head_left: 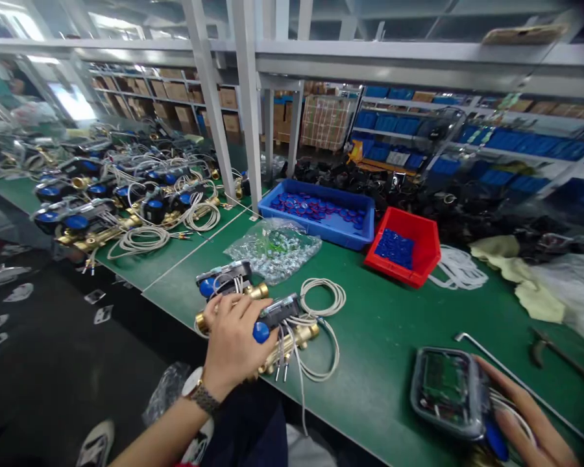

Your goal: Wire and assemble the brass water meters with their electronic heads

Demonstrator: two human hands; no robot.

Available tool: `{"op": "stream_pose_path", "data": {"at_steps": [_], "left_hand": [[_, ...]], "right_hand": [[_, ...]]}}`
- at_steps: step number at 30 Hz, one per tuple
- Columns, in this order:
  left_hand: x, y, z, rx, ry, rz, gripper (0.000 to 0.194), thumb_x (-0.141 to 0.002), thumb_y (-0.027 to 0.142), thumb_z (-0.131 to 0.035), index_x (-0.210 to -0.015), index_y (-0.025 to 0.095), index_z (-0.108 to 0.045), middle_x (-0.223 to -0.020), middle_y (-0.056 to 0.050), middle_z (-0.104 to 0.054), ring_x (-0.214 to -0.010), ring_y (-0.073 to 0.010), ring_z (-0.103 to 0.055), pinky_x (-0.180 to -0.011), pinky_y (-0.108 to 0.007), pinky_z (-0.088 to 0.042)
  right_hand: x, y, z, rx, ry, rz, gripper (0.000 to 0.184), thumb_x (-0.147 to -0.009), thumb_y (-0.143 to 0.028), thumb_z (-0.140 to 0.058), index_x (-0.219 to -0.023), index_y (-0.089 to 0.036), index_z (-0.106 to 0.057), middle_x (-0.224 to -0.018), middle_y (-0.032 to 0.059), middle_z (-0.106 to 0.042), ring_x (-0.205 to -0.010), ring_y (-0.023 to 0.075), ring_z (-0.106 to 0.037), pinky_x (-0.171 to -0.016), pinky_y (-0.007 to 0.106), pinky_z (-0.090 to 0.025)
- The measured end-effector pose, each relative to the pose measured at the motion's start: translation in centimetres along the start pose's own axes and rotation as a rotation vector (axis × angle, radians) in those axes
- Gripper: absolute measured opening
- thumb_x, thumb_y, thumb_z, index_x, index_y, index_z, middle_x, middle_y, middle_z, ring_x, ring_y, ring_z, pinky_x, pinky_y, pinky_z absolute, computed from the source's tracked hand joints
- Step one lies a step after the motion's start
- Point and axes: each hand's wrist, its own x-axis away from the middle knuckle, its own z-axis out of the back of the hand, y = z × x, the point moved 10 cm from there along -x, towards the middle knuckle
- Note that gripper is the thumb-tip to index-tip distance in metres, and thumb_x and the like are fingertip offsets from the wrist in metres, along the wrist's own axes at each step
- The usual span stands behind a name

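Observation:
My left hand (234, 332), with a watch on the wrist, is closed around a brass water meter (302, 334) with a black box, a blue cap and grey cables. This meter lies at the front edge of the green bench (370, 363). Just behind it sits a second brass meter (260, 290), partly covered by my fingers. At the lower right my right hand (528, 415) grips another meter (442, 389), tilted so its clear-covered housing shows a green circuit board. Its blue cap and coiled cable are against my fingers, and its lower part leaves the picture.
A plastic bag of small metal parts (275, 250) lies behind the meters. A blue tray (321, 224) and a red bin (411, 246) hold blue pieces. A bent metal rod (506, 370) and pliers (540, 347) lie right. Many cabled meters (141, 188) crowd the left; posts (248, 110) rise behind.

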Motion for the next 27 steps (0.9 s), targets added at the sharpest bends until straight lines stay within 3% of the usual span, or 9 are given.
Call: {"op": "stream_pose_path", "data": {"at_steps": [3, 5, 10, 13, 15, 17, 19, 23, 27], "left_hand": [[-0.5, -0.7, 0.0, -0.035, 0.003, 0.012, 0.028, -0.084, 0.031, -0.070, -0.111, 0.027, -0.071, -0.104, -0.006, -0.072, -0.108, -0.0310, -0.058, -0.110, -0.057, -0.026], [-0.7, -0.9, -0.1, -0.036, -0.002, 0.007, 0.028, -0.083, 0.031, -0.070, -0.111, 0.027, -0.070, -0.104, -0.006, -0.071, -0.106, -0.0302, -0.059, -0.109, -0.056, -0.027], [-1.1, -1.1, -0.6, 0.010, -0.018, -0.018, 0.030, -0.083, 0.029, -0.069, -0.112, 0.027, -0.069, -0.103, -0.004, -0.069, -0.105, -0.0277, -0.062, -0.110, -0.053, -0.027], [-1.2, -1.5, -0.9, 0.048, -0.017, -0.027, 0.031, -0.082, 0.029, -0.068, -0.113, 0.027, -0.069, -0.103, -0.004, -0.068, -0.103, -0.0271, -0.063, -0.108, -0.051, -0.029], [-1.3, -1.8, -1.1, 0.069, -0.010, -0.035, 0.031, -0.082, 0.029, -0.067, -0.113, 0.026, -0.068, -0.103, -0.005, -0.068, -0.102, -0.0272, -0.063, -0.107, -0.051, -0.030], [-1.4, -2.0, -1.3, 0.081, -0.007, -0.042, 0.031, -0.082, 0.029, -0.066, -0.113, 0.026, -0.068, -0.104, -0.005, -0.068, -0.103, -0.0273, -0.063, -0.107, -0.051, -0.030], [-1.4, -2.2, -1.4, 0.084, -0.006, -0.058, 0.032, -0.083, 0.029, -0.066, -0.114, 0.027, -0.067, -0.104, -0.005, -0.068, -0.103, -0.0273, -0.063, -0.106, -0.051, -0.030], [-1.3, -2.5, -1.5, 0.078, -0.003, -0.091, 0.034, -0.083, 0.030, -0.067, -0.117, 0.028, -0.066, -0.103, -0.005, -0.068, -0.101, -0.0269, -0.063, -0.104, -0.050, -0.030], [-1.3, -2.7, -1.6, 0.081, 0.001, -0.109, 0.036, -0.083, 0.030, -0.067, -0.119, 0.028, -0.066, -0.106, -0.005, -0.068, -0.100, -0.0272, -0.063, -0.103, -0.050, -0.031]], "right_hand": [[0.3, -0.5, -2.3, -0.180, -0.047, -0.189, 0.060, -0.095, -0.059, -0.048, -0.152, -0.040, -0.044, -0.153, 0.0032, -0.053, -0.139, 0.0441, -0.049, -0.118, 0.069, -0.034], [0.1, -2.4, -3.6, -0.218, -0.047, -0.176, 0.063, -0.094, -0.059, -0.050, -0.152, -0.038, -0.044, -0.154, 0.0048, -0.052, -0.139, 0.0431, -0.049, -0.118, 0.067, -0.034], [-1.9, -11.0, -5.2, -0.048, -0.047, 0.081, 0.058, -0.102, -0.048, -0.041, -0.157, -0.032, -0.034, -0.156, 0.0097, -0.048, -0.141, 0.0360, -0.047, -0.112, 0.059, -0.044], [-5.7, -18.1, -3.7, 0.155, 0.033, 0.277, 0.044, -0.101, -0.046, -0.049, -0.141, -0.029, -0.055, -0.154, 0.0115, -0.048, -0.141, 0.0387, -0.043, -0.112, 0.068, -0.035], [-9.4, -23.5, -3.9, 0.179, 0.012, 0.457, 0.034, -0.098, -0.044, -0.057, -0.127, -0.027, -0.065, -0.145, 0.0106, -0.056, -0.137, 0.0363, -0.044, -0.113, 0.063, -0.035], [-13.5, -28.3, -6.2, 0.148, -0.109, 0.609, 0.022, -0.100, -0.035, -0.057, -0.115, -0.026, -0.071, -0.134, 0.0082, -0.065, -0.132, 0.0309, -0.048, -0.113, 0.055, -0.039], [-18.1, -31.5, -10.0, 0.165, -0.236, 0.645, 0.019, -0.101, -0.028, -0.057, -0.111, -0.022, -0.073, -0.127, 0.0091, -0.069, -0.124, 0.0273, -0.054, -0.109, 0.048, -0.043], [-25.7, -33.4, -18.9, 0.292, -0.415, 0.575, 0.021, -0.102, -0.019, -0.054, -0.112, -0.014, -0.072, -0.114, 0.0115, -0.072, -0.111, 0.0234, -0.064, -0.103, 0.042, -0.049], [-28.6, -32.3, -24.6, 0.380, -0.546, 0.524, 0.025, -0.100, -0.033, -0.063, -0.118, -0.016, -0.066, -0.120, 0.0093, -0.068, -0.107, 0.0226, -0.067, -0.094, 0.044, -0.056]]}}
